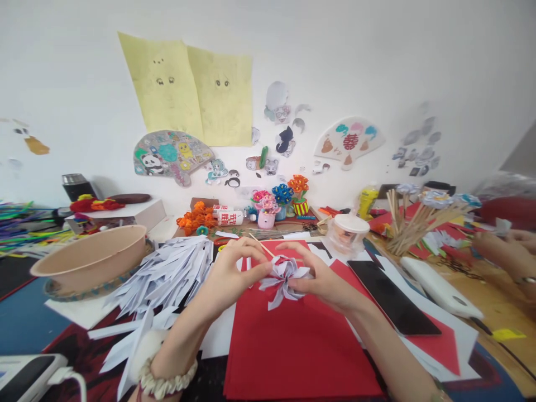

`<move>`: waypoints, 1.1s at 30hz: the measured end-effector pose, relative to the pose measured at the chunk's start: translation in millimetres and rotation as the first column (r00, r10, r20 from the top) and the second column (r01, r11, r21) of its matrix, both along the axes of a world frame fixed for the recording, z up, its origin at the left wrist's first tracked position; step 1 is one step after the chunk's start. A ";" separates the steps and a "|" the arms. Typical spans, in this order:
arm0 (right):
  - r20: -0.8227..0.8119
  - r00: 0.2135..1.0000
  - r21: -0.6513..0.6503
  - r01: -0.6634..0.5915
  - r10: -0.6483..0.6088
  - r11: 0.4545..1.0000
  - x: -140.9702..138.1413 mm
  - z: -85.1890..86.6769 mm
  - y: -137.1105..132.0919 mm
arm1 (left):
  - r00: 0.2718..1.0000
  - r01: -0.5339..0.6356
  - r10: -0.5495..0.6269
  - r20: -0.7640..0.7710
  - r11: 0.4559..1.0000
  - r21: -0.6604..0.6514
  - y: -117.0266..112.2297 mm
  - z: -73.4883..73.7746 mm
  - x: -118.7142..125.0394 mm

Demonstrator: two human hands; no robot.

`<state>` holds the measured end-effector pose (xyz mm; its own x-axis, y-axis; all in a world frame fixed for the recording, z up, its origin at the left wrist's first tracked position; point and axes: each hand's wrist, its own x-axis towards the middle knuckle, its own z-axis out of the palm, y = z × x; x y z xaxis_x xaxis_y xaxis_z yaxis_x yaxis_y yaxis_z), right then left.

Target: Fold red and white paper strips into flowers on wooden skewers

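Between my two hands a white paper flower with curled petals is held above a stack of red paper. A thin wooden stick runs from the flower up to the left, past the fingers of my left hand. That hand pinches the flower's left side with thumb and forefinger. My right hand grips the petals on the other side, its thumb at the lower right. The underside of the flower is hidden. A large heap of folded white paper strips lies left of my left hand.
A beige basin stands at the left. A black phone and white power bank lie right. Sticks with paper flowers stand behind them. Another person's hand is at the far right. Small flower pots line the wall.
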<state>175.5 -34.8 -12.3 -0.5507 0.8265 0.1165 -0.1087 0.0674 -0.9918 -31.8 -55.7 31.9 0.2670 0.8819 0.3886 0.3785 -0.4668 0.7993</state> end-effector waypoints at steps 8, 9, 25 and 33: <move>-0.124 0.992 -0.082 -0.044 0.034 0.996 1.6 -1.2 -0.1 | 0.971 0.143 -0.095 0.220 0.966 -0.214 -0.5 0.9 0.8; -0.126 0.991 -0.087 -0.044 0.033 0.995 1.9 -1.2 -0.3 | 0.978 0.121 -0.088 0.187 0.977 -0.176 -0.1 2.3 -1.1; -0.076 0.995 -0.080 -0.067 0.061 0.995 0.5 -1.0 0.7 | 0.901 0.055 0.140 -0.410 0.901 0.429 1.2 3.6 -7.3; -0.105 0.994 -0.097 -0.046 0.036 0.994 0.7 0.0 1.2 | 0.855 0.147 0.115 -0.507 0.882 0.448 -0.9 3.0 -8.8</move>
<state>176.2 -33.6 -12.2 -0.5734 0.8140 0.0930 -0.2108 -0.0369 -0.9768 -40.6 -56.6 34.9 0.5517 0.6304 0.5461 0.6527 -0.7340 0.1878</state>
